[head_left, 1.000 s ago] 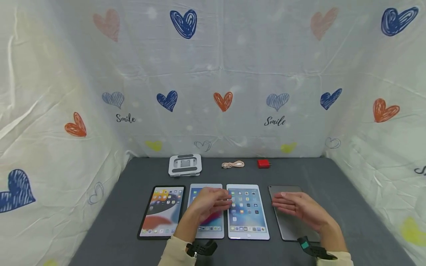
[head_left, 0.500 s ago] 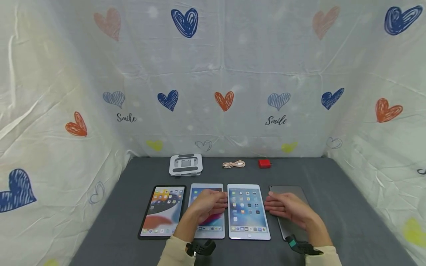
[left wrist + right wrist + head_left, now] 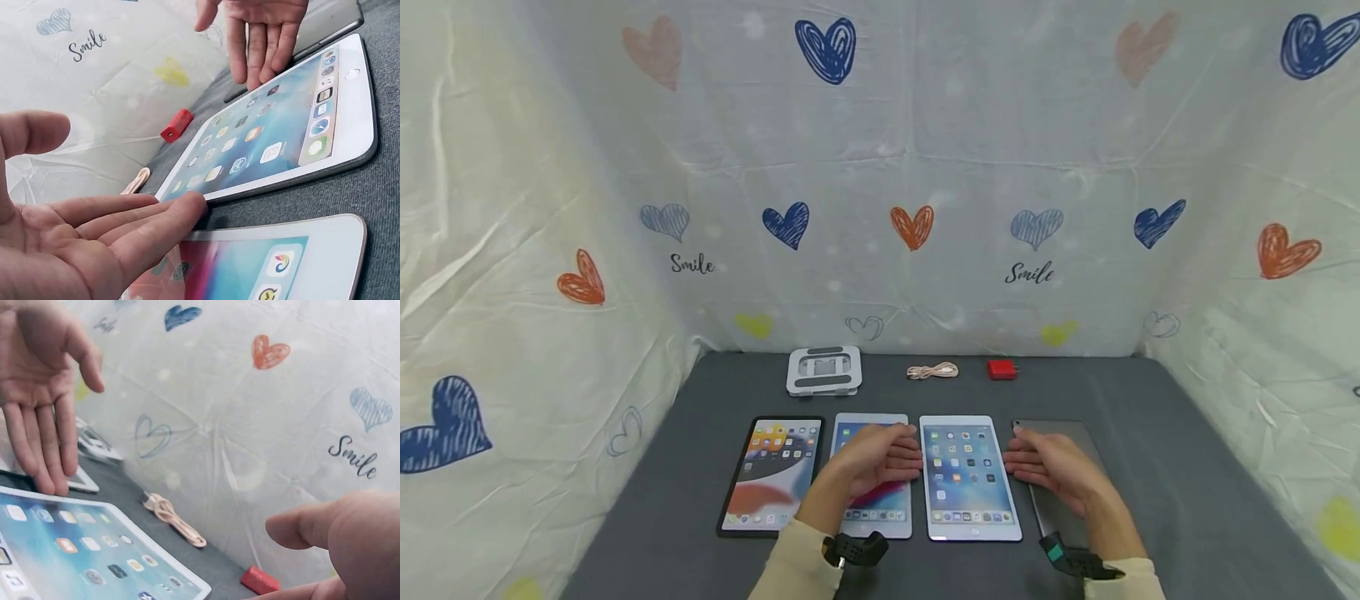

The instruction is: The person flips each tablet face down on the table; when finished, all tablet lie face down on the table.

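Observation:
A white tablet [image 3: 972,475] with a lit home screen lies face up between my two hands. My left hand [image 3: 880,458] reaches over the neighbouring white tablet [image 3: 880,529], fingers straight, with the fingertips at the left long edge of the first one. From the other side my right hand [image 3: 1063,471] holds its straight fingers close to the right long edge, above a dark grey tablet [image 3: 1093,442] lying face down. Whether the right fingertips touch the edge, I cannot tell. Both palms face inward with thumbs raised, as the left wrist view shows. Neither hand grips anything.
Leftmost in the row is a black-framed tablet [image 3: 772,475]. Behind the row lie a folded grey stand [image 3: 824,372], a coiled pale cable [image 3: 932,371] and a red charger plug [image 3: 1002,370]. A heart-printed sheet [image 3: 850,283] encloses the grey table [image 3: 692,467] at the back and sides.
My right hand has moved left to the white tablet's right edge. That tablet has slid slightly right, widening the gap to its left neighbour. The head view has shifted a little.

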The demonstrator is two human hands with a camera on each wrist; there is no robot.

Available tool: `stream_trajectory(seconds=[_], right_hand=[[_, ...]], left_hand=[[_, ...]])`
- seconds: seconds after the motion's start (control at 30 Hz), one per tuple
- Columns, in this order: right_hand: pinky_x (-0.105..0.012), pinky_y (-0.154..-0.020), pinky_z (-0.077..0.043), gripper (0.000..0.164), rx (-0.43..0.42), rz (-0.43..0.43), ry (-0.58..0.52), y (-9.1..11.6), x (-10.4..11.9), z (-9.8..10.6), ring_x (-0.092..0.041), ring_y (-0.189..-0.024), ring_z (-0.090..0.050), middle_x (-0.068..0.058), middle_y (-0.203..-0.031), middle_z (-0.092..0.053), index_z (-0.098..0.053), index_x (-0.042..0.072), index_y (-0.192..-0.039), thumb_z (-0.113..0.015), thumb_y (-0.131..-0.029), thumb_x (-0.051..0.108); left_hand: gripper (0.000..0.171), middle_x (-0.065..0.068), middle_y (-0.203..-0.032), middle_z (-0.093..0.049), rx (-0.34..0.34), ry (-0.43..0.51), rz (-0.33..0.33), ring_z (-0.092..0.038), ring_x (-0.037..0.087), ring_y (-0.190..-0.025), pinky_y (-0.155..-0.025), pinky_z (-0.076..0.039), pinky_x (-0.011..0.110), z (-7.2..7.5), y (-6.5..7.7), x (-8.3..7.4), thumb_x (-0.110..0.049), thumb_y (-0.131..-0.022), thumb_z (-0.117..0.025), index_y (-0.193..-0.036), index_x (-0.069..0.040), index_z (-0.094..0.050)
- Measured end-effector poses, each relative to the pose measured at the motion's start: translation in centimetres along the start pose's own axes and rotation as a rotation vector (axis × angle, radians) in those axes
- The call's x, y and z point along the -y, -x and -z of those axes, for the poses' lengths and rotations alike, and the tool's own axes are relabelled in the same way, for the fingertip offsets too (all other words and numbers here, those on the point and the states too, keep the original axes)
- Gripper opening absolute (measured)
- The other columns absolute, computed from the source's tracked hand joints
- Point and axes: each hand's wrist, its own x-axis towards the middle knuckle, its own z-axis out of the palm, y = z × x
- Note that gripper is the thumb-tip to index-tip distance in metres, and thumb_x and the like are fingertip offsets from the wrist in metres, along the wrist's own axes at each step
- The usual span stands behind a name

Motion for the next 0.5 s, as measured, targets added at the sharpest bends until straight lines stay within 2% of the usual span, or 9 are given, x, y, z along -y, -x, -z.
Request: stream_trajectory(seconds=[0.23, 0.4, 0.5], right_hand=[[-0.041, -0.110, -0.061, 0.077, -0.042, 0.058, -0.004, 0.8, -0.1, 1.1, -0.028, -0.130, -0.069, -0.037, -0.152, -0.058, -0.043, -0.020, -0.154, -0.045, -0.118, 0.048], [-0.044, -0.116, -0.055, 0.090, -0.005, 0.042, 0.004, 1.4, -0.2, 3.3, -0.029, -0.139, -0.062, -0.035, -0.162, -0.048, -0.041, -0.016, -0.159, -0.040, -0.115, 0.063], [-0.048, -0.120, -0.052, 0.096, 0.028, 0.047, 0.010, 2.2, 0.0, 4.5, -0.035, -0.146, -0.056, -0.034, -0.167, -0.041, -0.036, -0.012, -0.163, -0.037, -0.113, 0.069]], left_hand=[[0.056, 0.030, -0.136, -0.070, 0.031, 0.037, -0.007, -0.073, 0.043, -0.127, -0.108, -0.062, 0.049, -1.8, -0.6, 0.3, -0.029, -0.109, -0.062, -0.140, 0.018, -0.059], [0.055, 0.033, -0.142, -0.065, 0.050, 0.099, -0.015, -0.070, 0.046, -0.130, -0.112, -0.059, 0.053, -4.0, -1.4, 0.8, -0.024, -0.111, -0.056, -0.147, 0.016, -0.054], [0.056, 0.034, -0.146, -0.062, 0.096, 0.153, -0.003, -0.068, 0.048, -0.133, -0.116, -0.055, 0.056, -5.5, -2.1, 1.3, -0.024, -0.112, -0.054, -0.151, 0.015, -0.051]])
